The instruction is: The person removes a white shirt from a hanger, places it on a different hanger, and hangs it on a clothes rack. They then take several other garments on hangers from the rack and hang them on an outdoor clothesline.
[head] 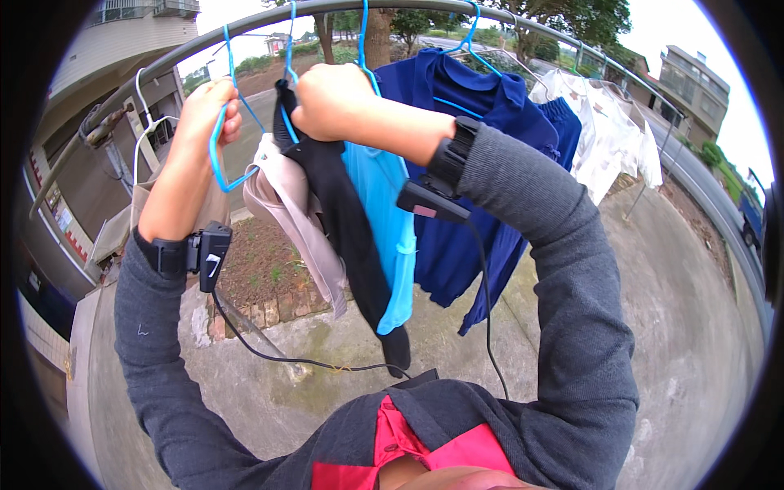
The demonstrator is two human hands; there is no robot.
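Observation:
My left hand (211,113) is raised and closed around one side of a blue hanger (215,153) hooked on the metal rail. A pale beige garment (294,208) hangs from that hanger's lower part. To its right, my right hand (334,98) is curled at the top of a long black garment (343,202), beside more blue hanger wire; its fingertips are hidden behind the hand. A light blue garment (380,226) hangs just behind the black one. Further right is a dark blue collared top (465,141) on another blue hanger.
The curved metal rail (404,6) crosses overhead. White garments (606,128) hang toward its right end, and a white hanger (142,104) at its left. Below lie a brick-edged soil bed (263,269) and concrete ground (667,318). Cables run from my wrist devices (214,257).

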